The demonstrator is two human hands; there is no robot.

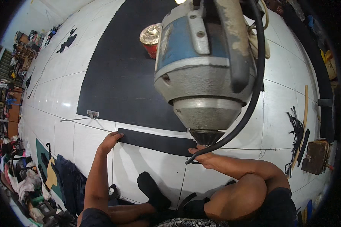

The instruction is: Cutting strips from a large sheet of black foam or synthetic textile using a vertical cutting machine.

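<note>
Between my two hands a long black strip (155, 143) lies crosswise just in front of a large black sheet (117, 87) on the white tiled floor. My left hand (111, 141) is closed on the strip's left end. At the other end my right hand (203, 152) grips the strip, partly covered by a black cable (250, 109). Above and in front of it looms a big grey and blue motor-like machine (201, 81) with a dark cone-shaped tip, hiding part of the sheet. A small metal piece (93, 113) rests at the sheet's near left corner.
A red tin (150, 39) stands on the sheet left of the machine. Black offcut strips (296, 132), a wooden stick (305, 109) and a worn brown box (315, 157) are at right. Dark cloth (68, 178) and cluttered shelves line the left. My socked foot (153, 189) is near.
</note>
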